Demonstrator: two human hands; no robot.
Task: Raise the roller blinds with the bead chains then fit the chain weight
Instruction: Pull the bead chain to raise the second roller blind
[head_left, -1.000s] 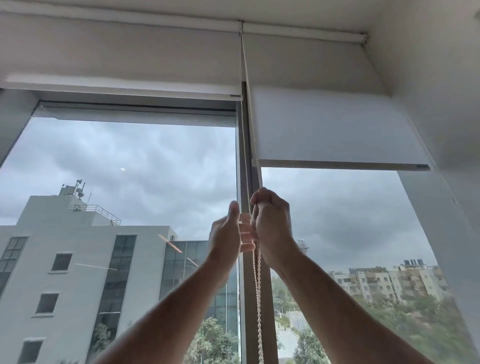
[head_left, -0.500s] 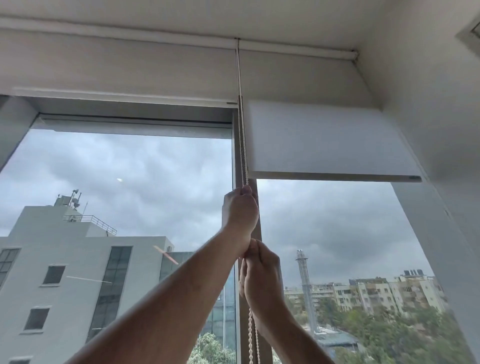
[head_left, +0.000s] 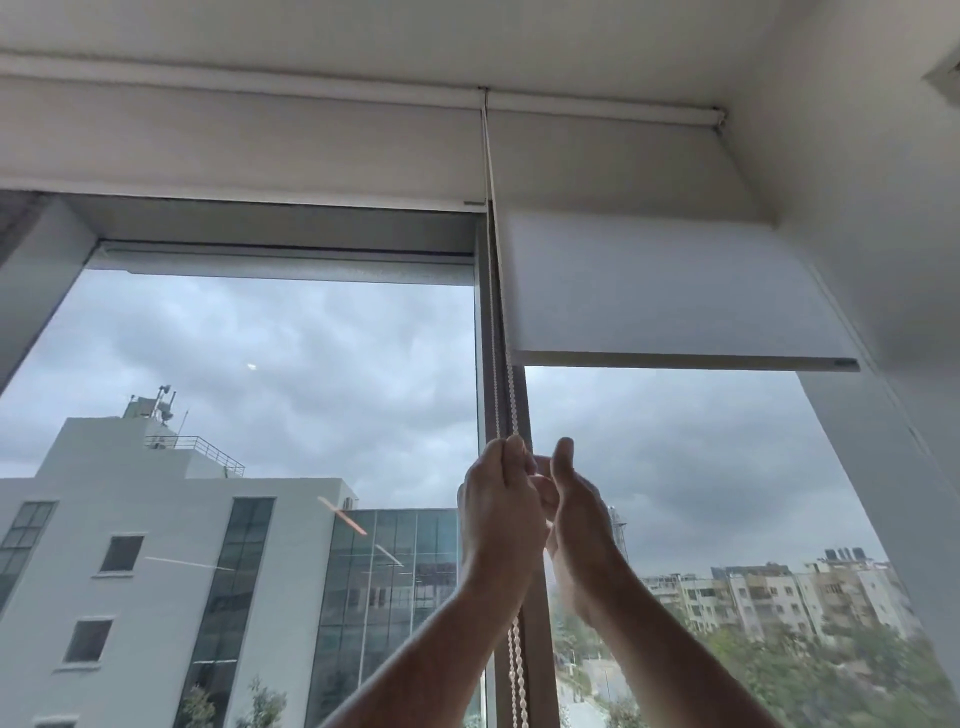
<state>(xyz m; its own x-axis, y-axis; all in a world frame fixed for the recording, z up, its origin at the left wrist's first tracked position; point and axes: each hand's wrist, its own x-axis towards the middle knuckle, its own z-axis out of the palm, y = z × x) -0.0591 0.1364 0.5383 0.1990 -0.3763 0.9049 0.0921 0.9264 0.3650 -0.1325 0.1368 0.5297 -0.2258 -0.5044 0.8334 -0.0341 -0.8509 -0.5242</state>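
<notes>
The bead chain hangs as 2 strands down the window mullion at the centre of the frame, from the roller tube at the top to below the bottom edge. The left hand has its grip curled tight round the chain at centre, probably so a downward pull turns the roller. The right hand sits just beside it, thumb up; its fingers reach toward the chain, but whether its grip holds beads I cannot tell. The right blind hangs part-raised at upper right; the left blind is rolled higher at upper left. No chain weight is visible, so fitting it remains.
</notes>
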